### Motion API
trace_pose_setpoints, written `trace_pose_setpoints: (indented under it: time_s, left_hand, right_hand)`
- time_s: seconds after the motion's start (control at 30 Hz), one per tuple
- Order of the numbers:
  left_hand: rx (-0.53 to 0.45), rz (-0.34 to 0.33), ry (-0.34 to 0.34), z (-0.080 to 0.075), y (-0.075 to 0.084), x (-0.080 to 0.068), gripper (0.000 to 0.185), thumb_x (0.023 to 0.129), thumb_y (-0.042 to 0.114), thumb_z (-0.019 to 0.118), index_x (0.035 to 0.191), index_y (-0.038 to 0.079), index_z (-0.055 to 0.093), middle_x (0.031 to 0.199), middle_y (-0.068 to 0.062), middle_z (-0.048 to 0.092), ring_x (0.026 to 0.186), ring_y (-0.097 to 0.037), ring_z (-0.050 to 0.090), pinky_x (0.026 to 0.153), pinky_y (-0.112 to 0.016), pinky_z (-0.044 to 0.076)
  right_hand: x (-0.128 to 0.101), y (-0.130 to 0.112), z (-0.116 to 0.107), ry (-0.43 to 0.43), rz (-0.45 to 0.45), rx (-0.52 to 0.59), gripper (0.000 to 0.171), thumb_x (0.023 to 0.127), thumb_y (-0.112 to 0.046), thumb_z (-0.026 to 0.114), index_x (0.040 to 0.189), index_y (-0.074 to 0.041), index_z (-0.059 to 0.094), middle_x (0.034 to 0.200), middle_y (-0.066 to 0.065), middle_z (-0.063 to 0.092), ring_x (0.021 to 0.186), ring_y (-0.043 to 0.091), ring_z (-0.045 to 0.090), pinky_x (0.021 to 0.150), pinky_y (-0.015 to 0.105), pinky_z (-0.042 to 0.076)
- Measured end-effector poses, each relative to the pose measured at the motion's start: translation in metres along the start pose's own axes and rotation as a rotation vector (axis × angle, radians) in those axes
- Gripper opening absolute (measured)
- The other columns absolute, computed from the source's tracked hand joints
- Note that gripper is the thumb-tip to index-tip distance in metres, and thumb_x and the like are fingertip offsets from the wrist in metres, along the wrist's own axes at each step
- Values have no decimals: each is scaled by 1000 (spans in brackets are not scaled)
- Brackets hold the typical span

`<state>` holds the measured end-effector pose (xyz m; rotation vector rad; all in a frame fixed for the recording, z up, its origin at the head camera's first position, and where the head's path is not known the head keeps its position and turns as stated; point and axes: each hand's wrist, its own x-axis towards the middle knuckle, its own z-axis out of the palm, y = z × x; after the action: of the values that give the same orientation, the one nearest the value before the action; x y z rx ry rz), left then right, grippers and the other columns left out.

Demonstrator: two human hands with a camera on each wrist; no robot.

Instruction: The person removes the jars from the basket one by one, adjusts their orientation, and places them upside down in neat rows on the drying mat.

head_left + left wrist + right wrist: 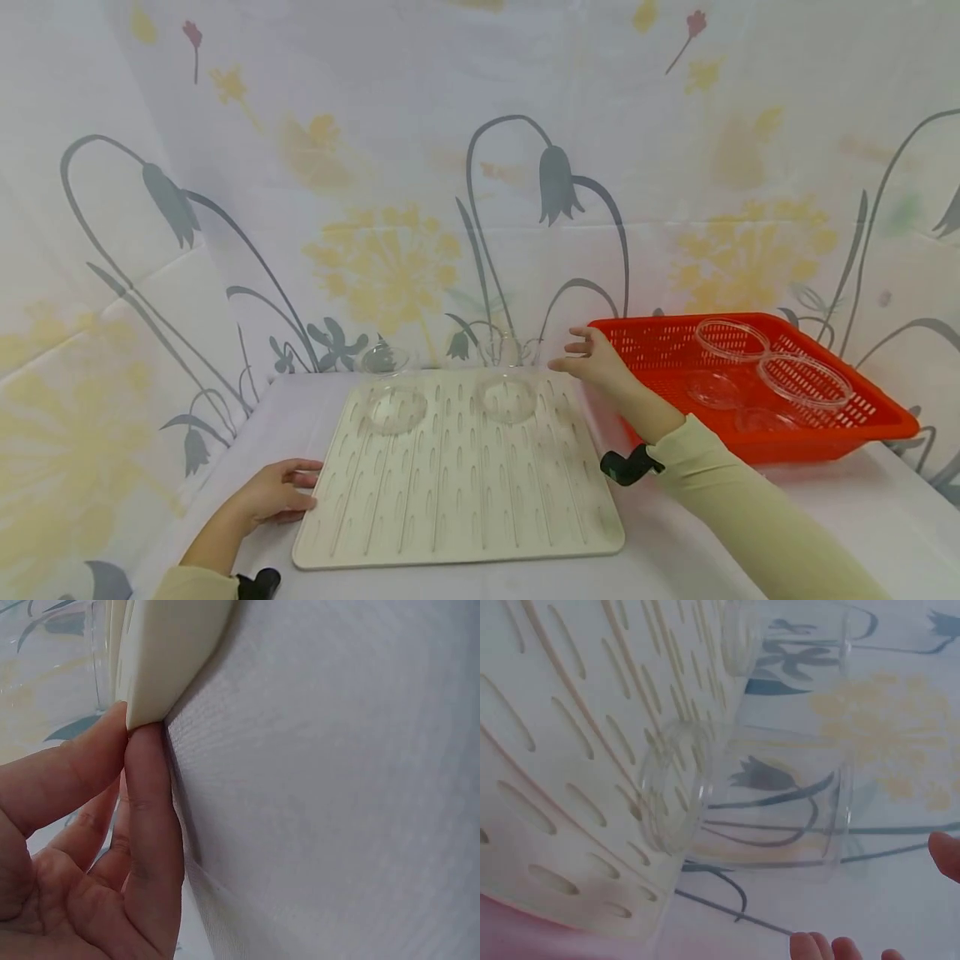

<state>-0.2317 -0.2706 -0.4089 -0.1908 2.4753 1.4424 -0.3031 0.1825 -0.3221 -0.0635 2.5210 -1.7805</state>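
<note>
Floral sheeting backs a white bench [750, 550]. Left hand [273, 496] rests with relaxed fingers against the cream mat's [457, 492] left edge, steadying it. Right hand [592, 360], fingers spread and empty, hovers beside an upturned clear glass [508, 387] at the mat's far edge. Red basket [885, 412] at the bench's right edge holds more glassware.

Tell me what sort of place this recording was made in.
Probably a staged tabletop set, not a real kitchen: a flower-print sheet hangs as backdrop on all sides, and the white-covered table holds only a cream draining mat, clear glasses and a red basket of clear dishes.
</note>
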Motion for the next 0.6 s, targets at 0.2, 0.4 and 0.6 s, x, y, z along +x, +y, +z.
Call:
trace_pose_setpoints:
  time_s: [0.2, 0.4, 0.6]
  left_hand:
    - [-8, 4, 2, -1, -1, -1, 59, 73, -10, 70, 126, -12, 45, 100, -14, 55, 74, -17, 58, 64, -32, 54]
    - [-22, 7, -3, -2, -2, -1, 59, 73, -11, 69, 126, -12, 44, 100, -14, 55, 74, -17, 57, 63, -31, 53]
    - [-34, 1, -7, -1, -1, -1, 58, 73, -11, 68, 126, -12, 44, 99, -14, 54, 74, -17, 57, 63, -31, 53]
  right_hand:
    - [-5, -11, -22, -2, -20, 139, 72, 89, -12, 62, 145, -2, 17, 139, 25, 32, 114, 32, 47, 104, 46, 32]
    - [-7, -16, -45, 14, -36, 222, 73, 91, -8, 59, 145, 0, 11, 138, 27, 29, 100, 17, 53, 104, 42, 31]
    - [-9, -13, -66, 51, -46, 207, 73, 92, -11, 59, 145, 2, 11, 140, 29, 25, 106, 22, 49, 104, 46, 30]
